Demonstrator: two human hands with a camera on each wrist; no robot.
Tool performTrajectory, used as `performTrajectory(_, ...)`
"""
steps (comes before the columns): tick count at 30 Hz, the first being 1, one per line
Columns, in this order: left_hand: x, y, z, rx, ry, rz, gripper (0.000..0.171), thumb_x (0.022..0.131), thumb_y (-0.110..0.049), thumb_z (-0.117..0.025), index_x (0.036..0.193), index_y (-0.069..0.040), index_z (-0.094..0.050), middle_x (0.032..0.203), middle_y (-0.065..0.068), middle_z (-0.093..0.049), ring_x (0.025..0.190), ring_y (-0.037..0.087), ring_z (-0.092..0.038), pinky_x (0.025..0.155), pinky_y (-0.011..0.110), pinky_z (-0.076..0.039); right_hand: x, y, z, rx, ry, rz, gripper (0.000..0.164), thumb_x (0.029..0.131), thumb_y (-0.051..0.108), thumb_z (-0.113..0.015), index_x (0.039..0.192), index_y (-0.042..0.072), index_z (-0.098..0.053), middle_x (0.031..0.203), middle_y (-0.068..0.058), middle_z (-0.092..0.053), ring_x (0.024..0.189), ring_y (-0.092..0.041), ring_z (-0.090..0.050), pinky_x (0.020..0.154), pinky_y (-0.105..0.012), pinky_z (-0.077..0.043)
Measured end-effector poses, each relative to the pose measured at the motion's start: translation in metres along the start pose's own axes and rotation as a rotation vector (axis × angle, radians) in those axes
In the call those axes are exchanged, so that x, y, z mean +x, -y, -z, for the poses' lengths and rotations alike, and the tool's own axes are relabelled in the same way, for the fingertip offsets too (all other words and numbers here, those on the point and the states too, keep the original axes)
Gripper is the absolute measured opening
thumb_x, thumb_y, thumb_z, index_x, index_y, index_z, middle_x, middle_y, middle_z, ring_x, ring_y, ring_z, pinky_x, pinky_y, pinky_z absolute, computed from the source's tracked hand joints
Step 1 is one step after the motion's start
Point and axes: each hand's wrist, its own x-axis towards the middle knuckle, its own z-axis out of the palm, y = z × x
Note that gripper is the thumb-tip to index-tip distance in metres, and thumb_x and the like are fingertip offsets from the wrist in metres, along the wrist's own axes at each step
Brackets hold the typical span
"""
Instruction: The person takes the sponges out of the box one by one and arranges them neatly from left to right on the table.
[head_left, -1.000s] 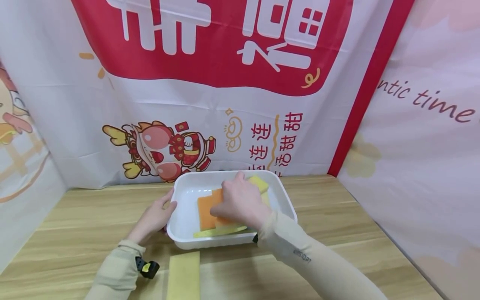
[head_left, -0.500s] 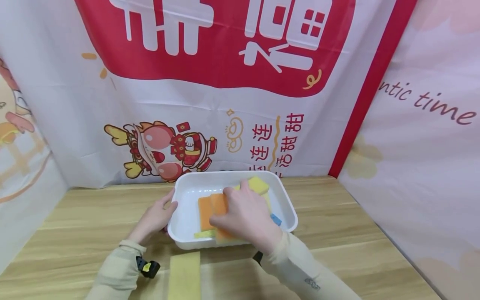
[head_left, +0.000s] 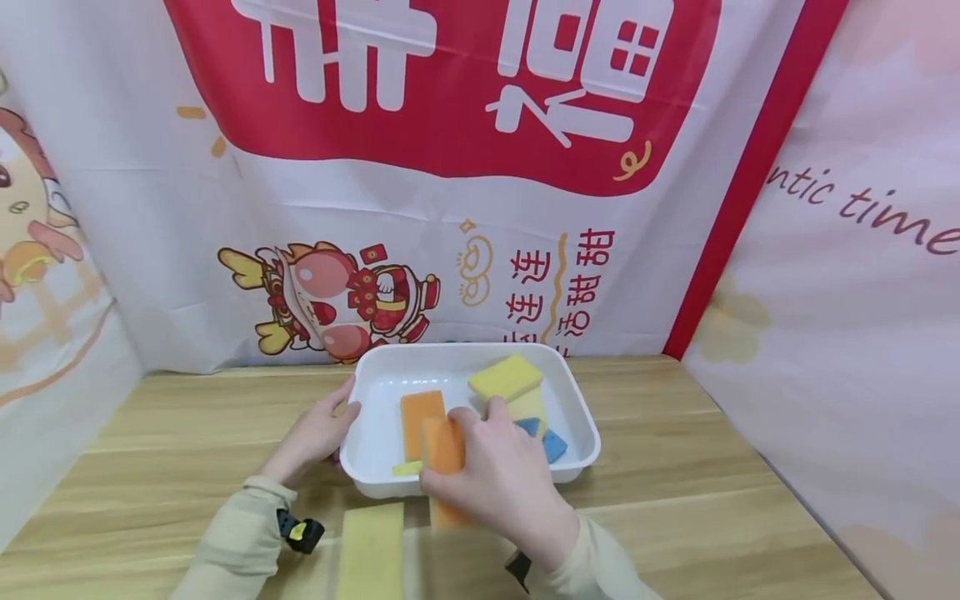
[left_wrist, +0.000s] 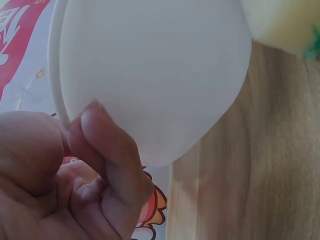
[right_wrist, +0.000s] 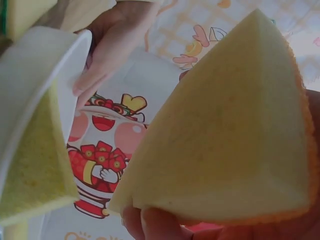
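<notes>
My left hand (head_left: 318, 429) pinches the left rim of a white plastic tub (head_left: 360, 433) between thumb and fingers. Over the tub's front rim, my right hand (head_left: 506, 475) grips an orange-faced sponge (head_left: 444, 446); its thick pale-yellow side (right_wrist: 225, 130) fills much of the right wrist view. Inside the tub lie another orange sponge (head_left: 422, 421), a yellow sponge (head_left: 506, 377) on top of a pale one, and blue pieces (head_left: 553, 447) at the right. A yellow-green sponge (right_wrist: 37, 160) leans near the tub's wall in the right wrist view.
A long yellow sponge (head_left: 372, 550) lies on the wooden table (head_left: 690, 500) in front of the tub. Printed cloth (head_left: 405, 225) hangs behind the tub, and more cloth closes in both sides.
My right hand has drawn the orange-faced sponge out of the tub, toward me past the front rim, uncovering the yellow and blue sponges. My left hand keeps its grip on the rim.
</notes>
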Motion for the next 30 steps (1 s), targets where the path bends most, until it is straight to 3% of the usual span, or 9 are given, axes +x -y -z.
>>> performTrajectory(6,0.0,-0.002,-0.001,-0.021,0.0,-0.011,0.059,0.107,-0.029,-0.041,0.159,-0.02,-0.014,0.1,0.023,-0.064,0.048,0.023,-0.059,0.05,0.045,-0.055,-0.008,-0.001,-0.005,0.011,0.027,-0.008,0.059,0.065,0.048,-0.077,0.112,0.012,-0.069,0.097,-0.01,-0.053,0.065,-0.018,-0.053,0.048,-0.035,-0.041)
performTrajectory(13,-0.002,-0.002,0.0,-0.019,0.016,0.011,0.061,0.107,-0.035,-0.04,0.16,-0.021,-0.012,0.091,0.018,-0.065,0.047,0.021,-0.057,0.05,0.042,-0.054,-0.011,-0.002,-0.013,0.01,0.056,0.009,0.061,0.066,0.049,-0.077,0.113,0.01,-0.069,0.09,-0.007,-0.05,0.063,-0.015,-0.049,0.046,-0.03,-0.04)
performTrajectory(22,-0.003,-0.001,-0.002,-0.04,0.017,0.024,0.06,0.107,-0.034,-0.04,0.159,-0.024,-0.013,0.086,0.018,-0.065,0.047,0.022,-0.057,0.05,0.044,-0.055,-0.026,0.0,-0.022,-0.035,-0.023,0.096,0.061,0.065,0.049,-0.077,0.112,0.011,-0.07,0.085,-0.004,-0.046,0.057,-0.013,-0.047,0.043,-0.028,-0.038)
performTrajectory(30,-0.001,-0.001,-0.001,0.003,0.022,0.009,0.06,0.107,-0.033,-0.04,0.159,-0.021,-0.013,0.08,0.018,-0.064,0.046,0.022,-0.058,0.049,0.041,-0.055,-0.035,0.008,-0.021,-0.043,0.049,0.113,0.061,0.07,0.052,-0.074,0.117,0.013,-0.068,0.085,-0.002,-0.045,0.053,-0.012,-0.044,0.045,-0.027,-0.039)
